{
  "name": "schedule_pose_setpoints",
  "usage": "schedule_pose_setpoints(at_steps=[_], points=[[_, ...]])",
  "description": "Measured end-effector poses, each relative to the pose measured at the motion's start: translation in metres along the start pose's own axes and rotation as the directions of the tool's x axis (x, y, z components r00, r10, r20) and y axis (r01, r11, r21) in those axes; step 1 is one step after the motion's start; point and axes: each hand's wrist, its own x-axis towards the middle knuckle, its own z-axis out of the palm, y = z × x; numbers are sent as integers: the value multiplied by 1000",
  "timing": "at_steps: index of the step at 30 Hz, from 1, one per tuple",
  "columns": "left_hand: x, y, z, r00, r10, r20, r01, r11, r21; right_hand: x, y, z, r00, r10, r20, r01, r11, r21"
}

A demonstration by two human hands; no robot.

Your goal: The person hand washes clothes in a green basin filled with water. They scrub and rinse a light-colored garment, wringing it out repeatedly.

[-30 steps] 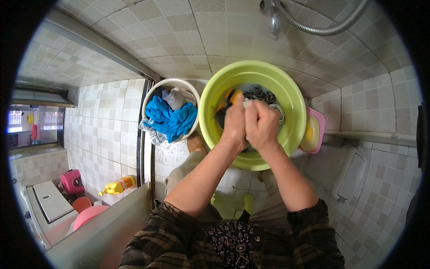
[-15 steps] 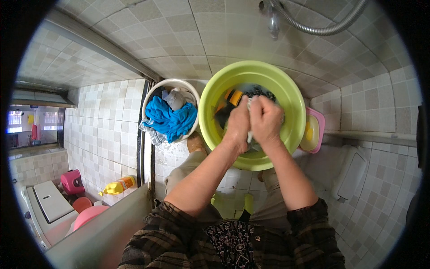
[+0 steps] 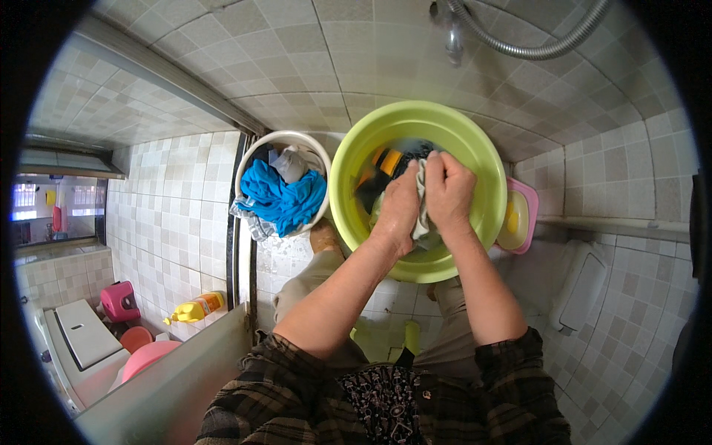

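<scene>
Over a big lime-green basin (image 3: 345, 222), my left hand (image 3: 400, 208) and my right hand (image 3: 450, 191) grip a whitish cloth (image 3: 422, 208) that hangs between them. Both hands are closed, knuckles up, a small gap apart. Below them in the basin lie wet dark clothes (image 3: 415, 152) and a black piece with a yellow-orange patch (image 3: 387, 161), in cloudy water. My hands hide much of the basin's middle. What kind of garment the whitish cloth is, I cannot make out.
Left of the basin stands a pale bucket (image 3: 241, 170) heaped with blue clothes (image 3: 278, 196). A pink-rimmed soap dish (image 3: 532, 215) is at its right. A shower hose (image 3: 534, 50) hangs above. A yellow bottle (image 3: 194, 306) lies beyond the glass partition (image 3: 170, 400).
My hands have moved slightly apart, the right one shifting to the right. More of the whitish cloth shows between them.
</scene>
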Motion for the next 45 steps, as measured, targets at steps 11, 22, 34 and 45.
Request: schedule_pose_setpoints(at_steps=[11,22,34,45], points=[[-6,9,4,999,-26,-21,25,997,-67,1,-2,3,1000,-3,-10,3,999,32],[-1,3,0,1000,11,18,-9,998,-69,2,0,2,1000,-4,-14,5,1000,25],[-3,5,1,1000,15,24,-13,997,-80,2,1,2,1000,0,2,0,1000,24],[-1,5,-1,1000,12,6,-12,998,-56,2,2,3,1000,1,19,-2,1000,19]])
